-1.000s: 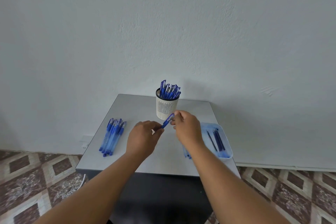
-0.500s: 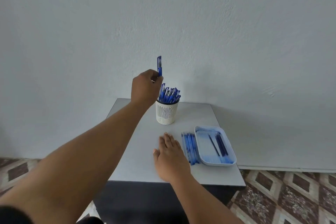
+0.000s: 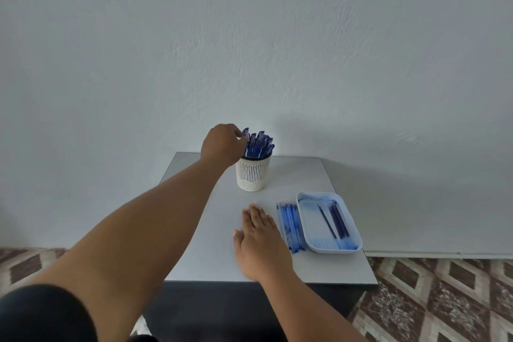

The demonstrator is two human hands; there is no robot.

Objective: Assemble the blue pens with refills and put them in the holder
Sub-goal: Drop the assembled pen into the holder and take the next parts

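Reaching across the table (image 3: 211, 244), the left hand (image 3: 222, 147) hangs at the left rim of the holder (image 3: 252, 173), its fingers curled round the top of a blue pen (image 3: 245, 134) that stands upright among the others. The pen's lower part is inside the holder; whether the fingertips still pinch it firmly or merely touch it is hard to tell, since the back of the hand hides them. The holder is a white slotted cup with a dark rim, standing near the far edge of the table, and a cluster of blue pens (image 3: 259, 144) sticks up from it, leaning to the right.

The right hand (image 3: 259, 236) lies flat on the table nearer the person, palm down, fingers straight and close together, holding nothing. Just beside it to the right lies a row of blue refills (image 3: 290, 226), side by side on the tabletop, pointing away from the person. Touching or almost touching that row is a white tray (image 3: 305, 236) with rounded corners, stained blue inside, with a few dark refills (image 3: 337, 219) lying in it lengthwise.

A plain pale wall (image 3: 249, 36) rises behind the table, and patterned brown tiles (image 3: 444, 300) cover the floor.
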